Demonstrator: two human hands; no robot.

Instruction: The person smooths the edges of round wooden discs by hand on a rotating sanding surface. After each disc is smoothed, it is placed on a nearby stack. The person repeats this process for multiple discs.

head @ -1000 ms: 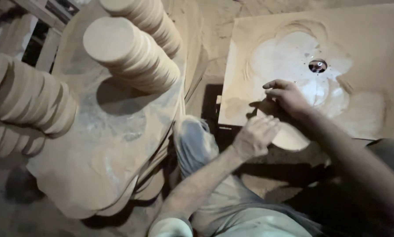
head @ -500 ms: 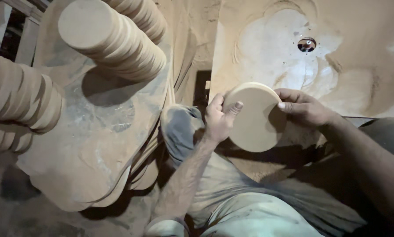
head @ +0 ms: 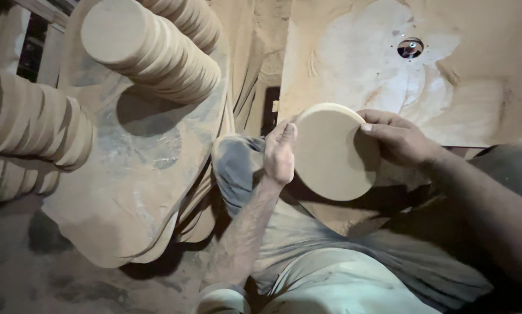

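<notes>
I hold a round wooden disc (head: 330, 154) between both hands, lifted off the table's near edge, its flat face turned up toward me. My left hand (head: 279, 152) grips the disc's left rim. My right hand (head: 397, 139) grips its right rim, thumb on the face. Behind the disc lies a dusty work table (head: 476, 87) with a small router bit hole (head: 410, 47) in its top.
A leaning stack of like discs (head: 156, 49) stands at upper left on a pile of cut boards (head: 133, 174). More disc stacks (head: 31, 125) lie at the far left. My dusty knee (head: 237, 166) is below the disc. Sawdust covers the floor (head: 16, 273).
A second ago my hands pressed the disc flat on the table edge. Since then they lifted it off, tilted its face toward me and brought it closer.
</notes>
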